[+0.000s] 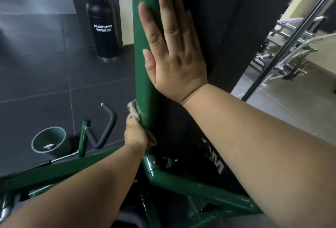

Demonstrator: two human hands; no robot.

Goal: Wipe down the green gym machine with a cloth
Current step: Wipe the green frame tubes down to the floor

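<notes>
The green gym machine's upright post (143, 75) runs down the middle of the view to a bolted joint with lower green tubes (190, 186). My right hand (174, 49) lies flat with straight fingers against the post and the black panel beside it. Lower down, my left hand (135, 135) grips a grey cloth (133, 110) and holds it against the left side of the post. Most of the cloth is hidden by my hand and the post.
A black cylindrical bin (104, 29) stands on the dark tiled floor at the back left. A green bucket (49, 143) sits at the lower left beside a black padded handle (107, 127). Silver machines (291, 46) stand at the right behind a diagonal black rail.
</notes>
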